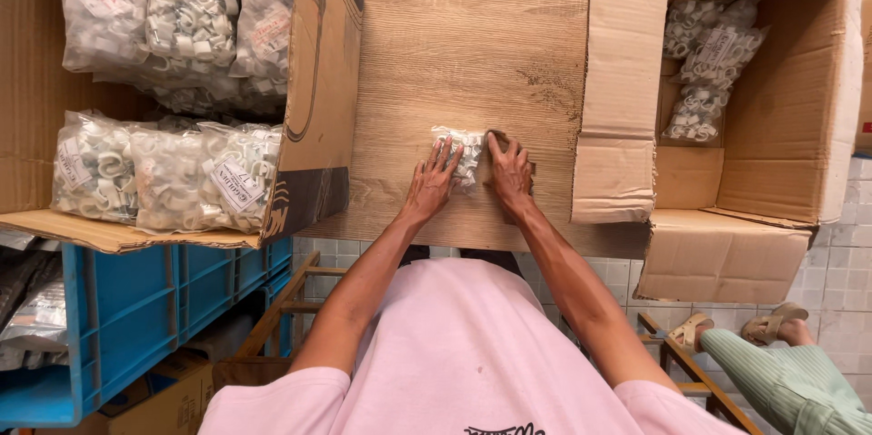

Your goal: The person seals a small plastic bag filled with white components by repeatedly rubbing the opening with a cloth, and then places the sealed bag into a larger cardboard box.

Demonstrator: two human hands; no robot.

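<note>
Seen from above, a person in a pink shirt leans over a wooden bench (472,44) with both bare hands on one small clear plastic bag of white clips (461,152). The bag lies near the middle of the bench, just far of the fingertips and between the two hands. Its long axis runs roughly near to far.

The left hand (431,182) rests flat, fingers spread, its tips on the bag's left edge; this grip is apart, not clamped. The right hand (510,172) presses against the bag's right side, fingers curled; whether it pinches the plastic cannot be told. Both hands are about equally close to the bag.

To the left, an open cardboard box (322,81) holds many filled bags of the same white clips (168,176), stacked in rows. To the right, a second open cardboard box (790,117) holds only a few such bags (704,72) at its far end. A blue plastic crate (127,317) sits near left, under the box. Another person's sandalled feet (736,328) show at near right.
</note>
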